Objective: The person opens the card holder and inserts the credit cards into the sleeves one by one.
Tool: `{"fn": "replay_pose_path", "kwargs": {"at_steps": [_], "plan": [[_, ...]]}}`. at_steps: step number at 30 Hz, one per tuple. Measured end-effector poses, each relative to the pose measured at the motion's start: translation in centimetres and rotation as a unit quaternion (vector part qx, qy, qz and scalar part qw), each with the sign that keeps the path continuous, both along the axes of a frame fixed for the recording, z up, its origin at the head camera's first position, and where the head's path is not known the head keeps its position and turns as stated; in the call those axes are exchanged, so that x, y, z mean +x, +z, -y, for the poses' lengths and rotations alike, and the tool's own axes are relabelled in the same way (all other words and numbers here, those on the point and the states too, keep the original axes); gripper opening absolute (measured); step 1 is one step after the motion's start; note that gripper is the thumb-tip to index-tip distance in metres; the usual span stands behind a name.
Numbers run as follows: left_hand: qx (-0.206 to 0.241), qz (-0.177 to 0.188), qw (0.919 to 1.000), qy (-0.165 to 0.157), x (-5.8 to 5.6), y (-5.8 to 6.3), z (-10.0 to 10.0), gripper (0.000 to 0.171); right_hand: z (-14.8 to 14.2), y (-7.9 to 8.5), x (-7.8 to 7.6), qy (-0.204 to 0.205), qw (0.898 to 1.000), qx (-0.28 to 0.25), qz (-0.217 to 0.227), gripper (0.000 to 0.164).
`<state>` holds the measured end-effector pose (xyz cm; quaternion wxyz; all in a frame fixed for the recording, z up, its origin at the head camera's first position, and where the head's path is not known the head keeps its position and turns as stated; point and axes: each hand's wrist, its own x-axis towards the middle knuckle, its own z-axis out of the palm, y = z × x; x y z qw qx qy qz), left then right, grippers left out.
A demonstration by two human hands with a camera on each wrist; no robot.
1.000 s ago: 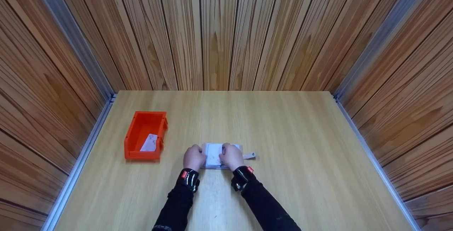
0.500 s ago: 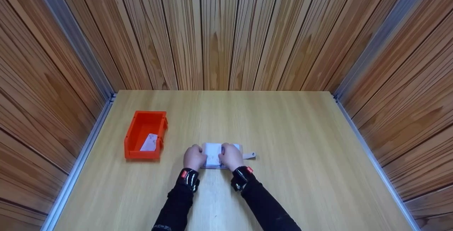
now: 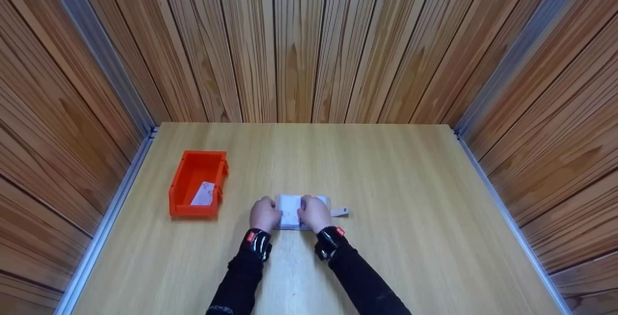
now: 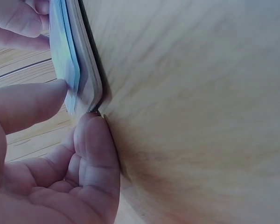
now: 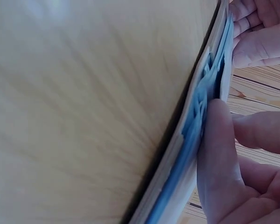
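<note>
A flat, pale folder (image 3: 290, 211) lies on the table, with light blue layers (image 4: 60, 46) over a greyish, round-cornered cover (image 4: 91, 77). To its right sticks out a short pale strap (image 3: 340, 212) with a dark dot near its end. My left hand (image 3: 265, 214) pinches the folder's left edge, thumb on the blue layer and a fingertip at the cover's corner. My right hand (image 3: 316, 214) covers part of the folder's right half. In the right wrist view, its thumb (image 5: 219, 149) presses at the uneven blue layers (image 5: 193, 112), beside a bent finger; what it pinches there is partly hidden.
An orange open bin (image 3: 195, 211) stands on the table at the left, with a white card-like piece (image 3: 203, 194) inside. Wood-panelled walls (image 3: 299, 44) enclose the light wooden table (image 3: 386, 184) at the back and both sides.
</note>
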<state>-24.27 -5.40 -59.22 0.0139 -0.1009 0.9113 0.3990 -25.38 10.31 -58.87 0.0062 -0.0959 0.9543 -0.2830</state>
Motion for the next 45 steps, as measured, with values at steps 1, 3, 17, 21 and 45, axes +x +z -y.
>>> {"fn": "replay_pose_path", "kwargs": {"at_steps": [1,3,17,21,45], "plan": [[0.000,0.001,1.0000,0.001,-0.1,0.0,0.0,0.026,0.0,0.0,0.0,0.000,1.000,0.000,-0.001,0.027],[-0.001,0.002,1.0000,0.003,-0.1,-0.1,0.0,0.026,0.0,0.1,0.0,0.001,1.000,-0.003,0.000,0.027],[0.009,0.001,0.9999,0.011,-0.2,-0.2,0.0,0.025,-0.8,0.7,-0.3,-0.015,0.999,-0.047,0.000,0.028],[0.007,0.001,0.9999,0.014,-0.1,-0.2,0.0,0.024,-1.4,1.0,-0.5,-0.028,0.998,-0.056,-0.003,0.025],[0.012,-0.002,0.9999,0.010,0.2,-0.1,0.0,0.027,-5.5,1.1,-1.4,-0.091,0.994,-0.064,-0.006,0.012]]}}
